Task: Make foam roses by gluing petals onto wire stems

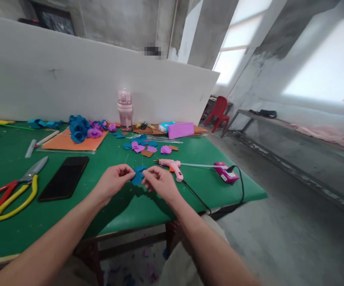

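Left of the pink glue gun (170,165), the person's left hand (115,180) and right hand (161,180) pinch a blue piece (138,177) between their fingertips, the right hand close beside the gun. Beyond the gun lie loose petals (137,147) and a purple block (181,130), right of it a magenta box (224,173), far left a phone (64,178) and scissors (19,188), their red handle cut off by the view's edge. Fingers partly cover the blue piece, leaving its shape unclear.
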The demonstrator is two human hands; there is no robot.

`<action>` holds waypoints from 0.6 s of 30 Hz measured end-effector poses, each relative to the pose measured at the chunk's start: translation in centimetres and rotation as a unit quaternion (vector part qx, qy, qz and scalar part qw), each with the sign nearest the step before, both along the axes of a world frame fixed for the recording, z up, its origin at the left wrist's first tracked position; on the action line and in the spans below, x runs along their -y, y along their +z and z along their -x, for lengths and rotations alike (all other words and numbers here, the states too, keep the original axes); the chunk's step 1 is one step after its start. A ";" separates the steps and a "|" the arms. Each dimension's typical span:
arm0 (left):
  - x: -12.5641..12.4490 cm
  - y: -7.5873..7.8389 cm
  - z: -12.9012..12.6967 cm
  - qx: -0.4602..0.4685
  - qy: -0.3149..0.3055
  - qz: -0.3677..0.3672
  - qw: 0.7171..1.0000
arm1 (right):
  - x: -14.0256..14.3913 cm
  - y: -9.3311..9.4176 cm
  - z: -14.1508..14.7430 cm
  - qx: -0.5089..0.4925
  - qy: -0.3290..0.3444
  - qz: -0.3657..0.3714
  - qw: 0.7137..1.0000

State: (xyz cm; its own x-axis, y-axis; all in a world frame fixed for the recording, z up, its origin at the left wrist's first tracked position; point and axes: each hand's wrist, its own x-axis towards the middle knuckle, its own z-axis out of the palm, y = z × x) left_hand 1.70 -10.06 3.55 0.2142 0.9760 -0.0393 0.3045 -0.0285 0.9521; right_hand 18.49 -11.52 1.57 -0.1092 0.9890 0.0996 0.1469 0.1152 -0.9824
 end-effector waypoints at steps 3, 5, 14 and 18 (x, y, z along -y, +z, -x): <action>0.1 0.3 0.3 -0.056 -0.017 -0.025 0.998 | -0.9 1.0 -5.0 0.216 -0.153 -0.104 0.959; 0.3 0.5 0.3 -0.073 -0.028 -0.031 0.996 | -1.5 1.0 -8.3 0.349 -0.226 -0.075 0.906; 0.1 0.4 -0.1 -0.094 -0.067 -0.030 0.993 | -2.5 -1.4 -10.5 0.434 -0.175 0.097 0.878; 0.2 0.3 0.1 -0.107 -0.094 -0.015 0.990 | -2.4 -1.2 -9.9 0.396 -0.173 0.090 0.897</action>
